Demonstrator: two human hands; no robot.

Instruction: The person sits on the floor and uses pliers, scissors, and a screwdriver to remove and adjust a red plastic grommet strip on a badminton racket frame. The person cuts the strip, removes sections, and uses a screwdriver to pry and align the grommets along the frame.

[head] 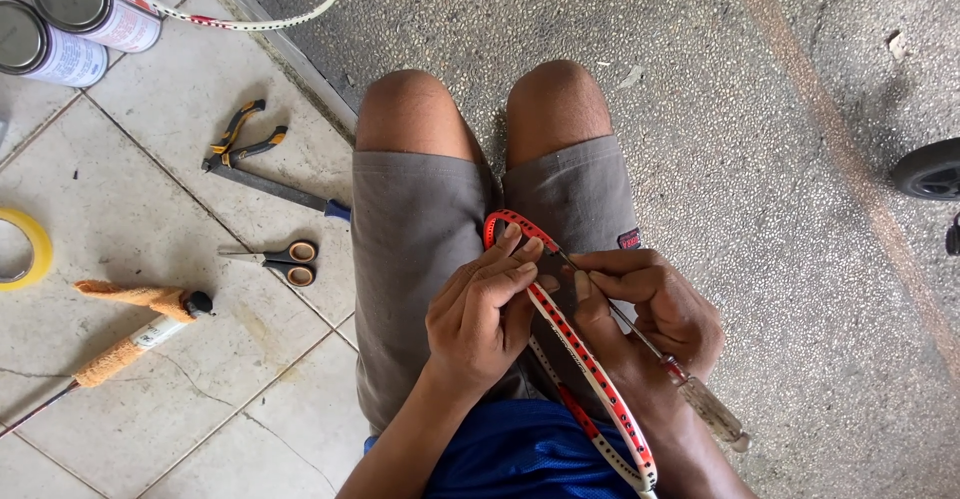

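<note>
Left hand [485, 304] fingers pinch the unstrung racket frame [575, 344] on the lap; right hand [650, 304] grips awl [655, 354], tip at grommets. Early: no strings in.

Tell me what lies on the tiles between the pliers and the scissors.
In the head view, a long flat metal tool with a blue handle lies slanted between the pliers and the scissors on the tiled floor.
</note>
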